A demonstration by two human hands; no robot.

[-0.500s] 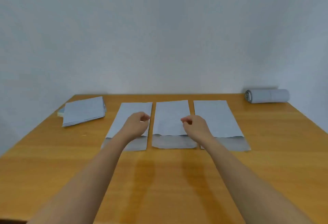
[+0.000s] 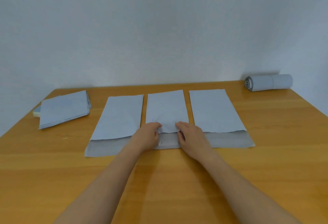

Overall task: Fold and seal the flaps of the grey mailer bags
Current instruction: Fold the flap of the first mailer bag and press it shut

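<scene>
Three grey mailer bags lie side by side on the wooden table (image 2: 168, 184), their darker open flaps toward me: a left bag (image 2: 120, 115), a middle bag (image 2: 166, 108) and a right bag (image 2: 213, 112). My left hand (image 2: 147, 136) and my right hand (image 2: 192, 137) are both on the middle bag at its mouth edge. Fingers lie on top and thumbs sit at the edge, pinching it. The bag wrinkles slightly between them. The middle flap (image 2: 168, 143) lies flat and unfolded between my hands, partly hidden by them.
A flat stack of grey mailers (image 2: 63, 110) lies at the back left, over a pale pad. A roll of grey mailers (image 2: 269, 82) rests at the back right by the wall. Bare wood stretches from the flaps to the near edge.
Both hands have come down and inward from above the gaps between bags onto the middle bag's mouth edge and taken hold of it.
</scene>
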